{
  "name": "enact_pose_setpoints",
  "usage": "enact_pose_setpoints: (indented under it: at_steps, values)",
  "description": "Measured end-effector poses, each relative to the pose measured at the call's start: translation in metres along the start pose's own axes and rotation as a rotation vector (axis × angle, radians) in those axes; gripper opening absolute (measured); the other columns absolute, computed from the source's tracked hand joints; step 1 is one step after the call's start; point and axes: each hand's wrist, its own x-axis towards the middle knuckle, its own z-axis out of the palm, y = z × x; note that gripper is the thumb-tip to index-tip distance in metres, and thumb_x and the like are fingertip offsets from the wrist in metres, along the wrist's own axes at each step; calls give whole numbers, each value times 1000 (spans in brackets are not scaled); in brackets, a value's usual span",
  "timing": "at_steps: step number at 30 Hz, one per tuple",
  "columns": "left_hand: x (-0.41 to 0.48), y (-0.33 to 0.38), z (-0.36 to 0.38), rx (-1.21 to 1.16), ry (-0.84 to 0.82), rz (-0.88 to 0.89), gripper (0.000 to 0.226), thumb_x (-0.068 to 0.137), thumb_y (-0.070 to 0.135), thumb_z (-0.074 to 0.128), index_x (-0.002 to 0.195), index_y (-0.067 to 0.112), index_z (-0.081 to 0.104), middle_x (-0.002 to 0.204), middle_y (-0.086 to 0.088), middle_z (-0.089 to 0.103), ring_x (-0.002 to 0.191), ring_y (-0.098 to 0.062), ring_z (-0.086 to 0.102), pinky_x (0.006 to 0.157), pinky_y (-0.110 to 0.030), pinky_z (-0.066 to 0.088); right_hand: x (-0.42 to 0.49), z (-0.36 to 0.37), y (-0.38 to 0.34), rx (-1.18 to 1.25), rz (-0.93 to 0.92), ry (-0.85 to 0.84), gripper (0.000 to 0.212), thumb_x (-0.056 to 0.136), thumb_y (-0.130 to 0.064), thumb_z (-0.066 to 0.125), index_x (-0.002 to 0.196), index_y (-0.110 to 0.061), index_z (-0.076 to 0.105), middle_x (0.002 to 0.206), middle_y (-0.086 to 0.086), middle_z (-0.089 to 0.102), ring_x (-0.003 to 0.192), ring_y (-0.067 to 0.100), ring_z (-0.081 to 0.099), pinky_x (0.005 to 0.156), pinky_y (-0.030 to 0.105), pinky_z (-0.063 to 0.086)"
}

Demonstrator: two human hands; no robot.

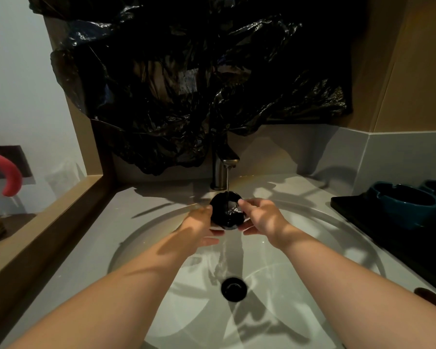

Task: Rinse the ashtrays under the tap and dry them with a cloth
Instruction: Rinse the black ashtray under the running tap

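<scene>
A small round black ashtray (pixel 226 210) is held under the running tap (pixel 224 163), with water streaming into its bowl and spilling down into the sink (pixel 312 222). My left hand (pixel 199 226) grips its left side, fingers curled beneath it. My right hand (pixel 258 216) holds the right side, thumb on the rim and fingers underneath. Two teal ashtrays (pixel 403 204) stand on a black tray (pixel 363 215) on the counter at the right; the farther one is cut off by the frame edge.
The white round sink has a black drain (pixel 234 289) near its middle. Crumpled black plastic sheeting (pixel 186 84) hangs over the wall behind the tap. A wooden ledge (pixel 48 222) runs along the left, with a pink curved handle (pixel 9 172) beyond it.
</scene>
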Motion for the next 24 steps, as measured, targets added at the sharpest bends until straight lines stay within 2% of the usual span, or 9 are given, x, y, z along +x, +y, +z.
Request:
enact_pose_setpoints:
  at_steps: [2,4,7,10,13,16,20,22,24]
  values:
    - [-4,0,-2,-48,-53,-83,43,104,38,29,135,10,43,108,-21,66,84,-32,68,70,-38,55,1,-1,-3,-35,0,74,31,94,-35,55,99,-4,61,67,13,61,49,22,56,53,32,54]
    - [-7,1,-3,-54,-84,-124,44,103,41,33,129,9,46,106,-22,65,80,-33,69,65,-38,55,-1,-1,-4,-33,93,76,33,96,-35,52,98,-4,61,61,15,59,47,23,55,51,31,54]
    - [-7,2,-7,-44,-100,-134,41,97,42,49,122,10,51,108,-20,66,80,-32,70,66,-36,57,-5,-3,0,58,272,-65,31,102,-27,38,104,-1,55,70,18,60,54,26,57,61,37,56]
    - [-6,2,-10,-35,-124,-105,35,92,29,62,118,6,56,103,-19,69,83,-33,71,74,-36,58,-5,-3,4,15,271,-71,30,102,-17,31,113,1,53,85,21,64,61,30,61,69,41,57]
    - [-3,4,-6,-25,-126,23,31,89,21,67,112,2,61,103,-17,70,89,-28,71,79,-32,59,-4,-2,-5,-2,198,8,31,102,-13,32,128,-7,48,101,22,64,78,34,65,71,40,56]
    - [1,7,-2,45,46,184,23,83,21,74,102,11,66,96,-9,72,85,-21,71,75,-27,59,3,-9,-26,177,58,223,41,95,2,35,134,-10,45,120,15,56,103,33,58,78,37,50]
    - [-1,6,0,315,223,416,26,75,23,79,97,24,66,83,7,69,82,-13,67,79,-25,55,-12,-20,-78,-138,-333,386,62,86,5,34,142,-23,38,139,-1,43,112,22,50,89,32,43]
    - [-4,6,1,390,249,488,30,74,22,78,102,23,67,85,9,67,88,-12,65,82,-26,53,-12,-20,-105,-365,-462,344,73,83,11,36,146,-24,31,155,-5,23,139,18,29,108,29,32]
    - [-5,5,0,463,290,529,34,75,25,77,107,23,66,94,6,68,94,-15,65,86,-31,53,-4,-21,-123,-633,-515,283,78,82,11,40,149,-24,22,159,-10,7,146,12,8,112,25,24]
